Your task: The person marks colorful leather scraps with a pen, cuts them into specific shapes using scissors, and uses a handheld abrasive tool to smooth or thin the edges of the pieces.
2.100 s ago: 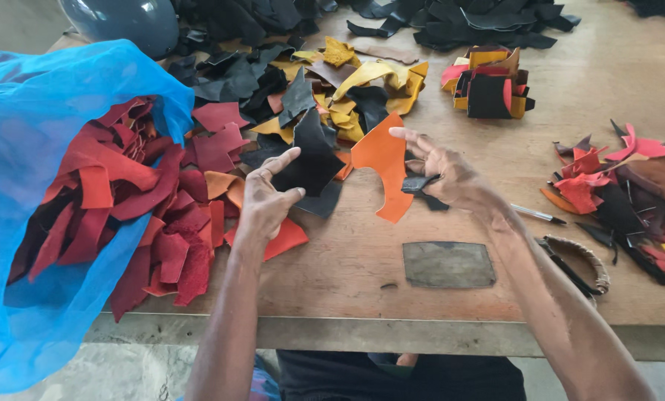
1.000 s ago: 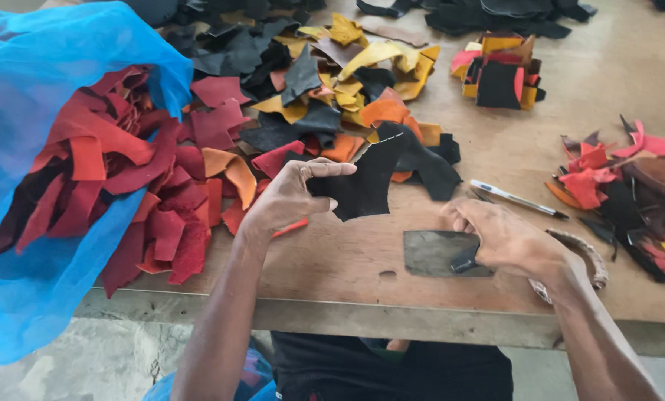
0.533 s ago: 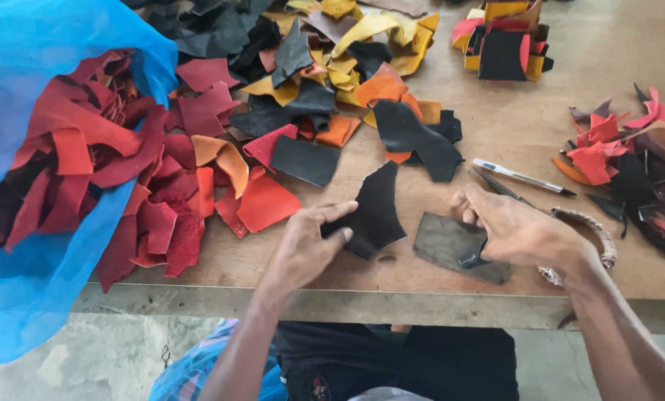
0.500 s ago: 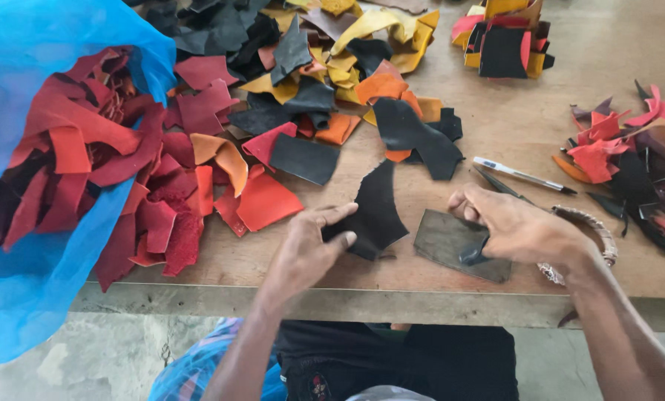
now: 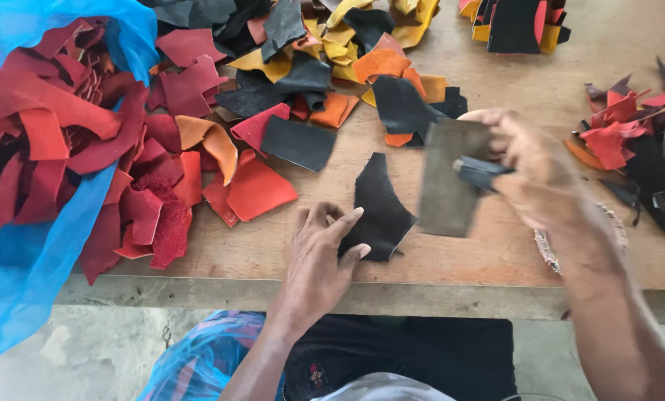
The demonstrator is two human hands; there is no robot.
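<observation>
Near the front edge of the wooden table [image 5: 496, 260], the left hand [image 5: 321, 260] presses flat on a black leather piece [image 5: 381, 208]. Just right of this piece, the right hand [image 5: 529, 174] grips a grey rectangular template [image 5: 447, 178] and a dark pen [image 5: 477, 171], lifted and blurred. Far left of the piece, a blue plastic bag [image 5: 21, 297] holds red scraps [image 5: 58, 141].

The black scrap [image 5: 381, 212] looks like matt, soft leather with a ragged edge. It lies on the table [image 5: 496, 256] of bare, scuffed wood. Left of the scrap, red pieces [image 5: 65, 141] look suede-rough, spilling from a thin, translucent blue plastic bag [image 5: 28, 297]. The grey plate [image 5: 447, 178] looks dull and flat.
</observation>
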